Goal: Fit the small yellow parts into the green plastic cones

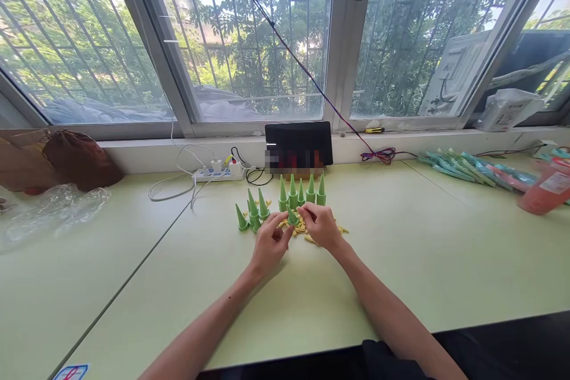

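My left hand point(270, 241) is closed around the base of a small green cone point(292, 217), which it holds upright with the point up. Close beside the cone, my right hand point(321, 224) is pinched, and whatever sits between its fingertips is too small to make out. Below and between both hands lies a loose pile of small yellow pieces point(299, 228), partly hidden by the fingers. Several green cones point(293, 193) stand in a row behind the hands. A second cluster of green cones point(252, 208) stands to the left, with a few yellow bits among them.
A dark tablet point(298, 145) leans at the back below the window. To its left are a power strip point(219, 174) and white cables. Bagged green strips point(472, 167) and a red container point(547, 187) lie right; a brown bag point(82, 157) and clear plastic point(57, 211) lie left.
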A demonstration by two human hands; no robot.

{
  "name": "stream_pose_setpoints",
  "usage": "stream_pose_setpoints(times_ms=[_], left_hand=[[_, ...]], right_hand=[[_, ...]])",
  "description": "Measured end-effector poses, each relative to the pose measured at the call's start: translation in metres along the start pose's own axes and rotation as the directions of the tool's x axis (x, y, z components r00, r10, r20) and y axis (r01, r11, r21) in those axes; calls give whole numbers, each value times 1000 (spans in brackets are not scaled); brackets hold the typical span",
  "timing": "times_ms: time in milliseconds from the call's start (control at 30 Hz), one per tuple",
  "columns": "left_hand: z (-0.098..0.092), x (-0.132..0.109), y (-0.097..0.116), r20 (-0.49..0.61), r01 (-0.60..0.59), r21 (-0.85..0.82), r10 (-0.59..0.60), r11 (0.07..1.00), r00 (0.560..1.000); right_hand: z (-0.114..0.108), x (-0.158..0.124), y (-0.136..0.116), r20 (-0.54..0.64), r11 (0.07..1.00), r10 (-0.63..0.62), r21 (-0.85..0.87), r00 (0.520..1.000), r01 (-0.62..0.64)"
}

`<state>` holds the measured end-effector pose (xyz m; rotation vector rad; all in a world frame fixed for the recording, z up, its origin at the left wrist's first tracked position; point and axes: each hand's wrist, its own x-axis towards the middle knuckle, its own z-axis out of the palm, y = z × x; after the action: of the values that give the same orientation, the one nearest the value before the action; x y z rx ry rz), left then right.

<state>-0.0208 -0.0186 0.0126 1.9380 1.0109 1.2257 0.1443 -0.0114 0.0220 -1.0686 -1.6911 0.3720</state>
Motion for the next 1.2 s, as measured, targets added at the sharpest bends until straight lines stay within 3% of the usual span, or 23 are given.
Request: stream_pose_setpoints(times_ms=[400, 667, 900, 1200], left_hand=[[2, 0, 4, -59, 177, -131, -186, 975, 981], [1, 4, 2, 26, 322, -300, -330, 898, 944], [1, 3, 3, 269, 442, -373, -360, 816, 893], [-1, 4, 5, 259, 440, -394, -362, 807, 895]], right_hand=[[-2, -1, -5, -40, 999, -26, 19, 999, 27], [-1, 0, -5, -18, 996, -63, 55, 998, 63], [-1, 0, -7, 0, 996, -57, 67, 998, 57], [0, 0, -3, 31, 993, -22, 115, 999, 18]])
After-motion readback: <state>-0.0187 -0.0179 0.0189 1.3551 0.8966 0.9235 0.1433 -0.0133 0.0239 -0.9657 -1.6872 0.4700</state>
